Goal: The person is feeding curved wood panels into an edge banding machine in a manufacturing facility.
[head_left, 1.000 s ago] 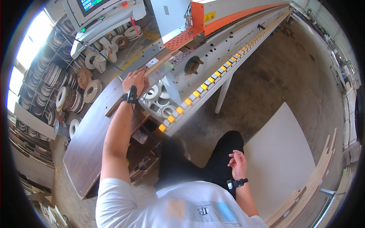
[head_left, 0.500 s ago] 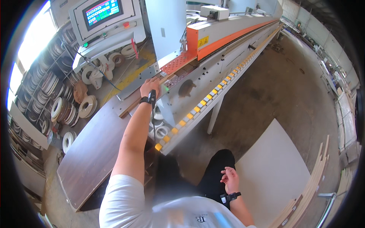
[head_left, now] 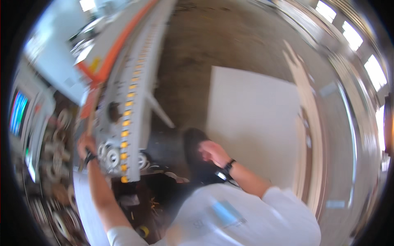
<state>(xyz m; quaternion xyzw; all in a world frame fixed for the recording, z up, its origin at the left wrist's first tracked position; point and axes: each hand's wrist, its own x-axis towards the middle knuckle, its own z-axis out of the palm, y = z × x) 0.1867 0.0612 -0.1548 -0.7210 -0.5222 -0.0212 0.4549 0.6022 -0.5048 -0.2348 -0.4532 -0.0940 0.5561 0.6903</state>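
Machine point(head_left: 119, 41) and roller rail point(head_left: 126, 123) are now running up the left side instead of slanting to the upper right; screen point(head_left: 19, 110) is sitting nearer the left edge, white panel point(head_left: 254, 110) nearer the middle.

Left hand point(head_left: 86, 144) is resting at the near end of the wood strip point(head_left: 92, 115), which is lying along the machine's near end and running up beside the orange plate point(head_left: 87, 103). Blur is hiding the left grip; cannot tell how far it is closing, or whether it is pinching or only pressing. Right hand point(head_left: 213, 151) is hanging before the dark trousers point(head_left: 193, 141), fingers loosely curling, nothing visible in its grip.

Possible trouble, my judgement: only one hand is touching the strip, so uneven pressure could be skewing it. If the strip were feeding forward, fingers lingering by the plate could be getting pinched.

Counting: one machine, one screen, one white panel, one strip under the hand, two hands, two dark wristbands point(head_left: 90, 156). At least three pale rolls point(head_left: 113, 152) are showing beneath the machine. Yellow blocks are blurring together beyond roughly ten; stacked strips point(head_left: 314, 135) at right are smearing past counting.
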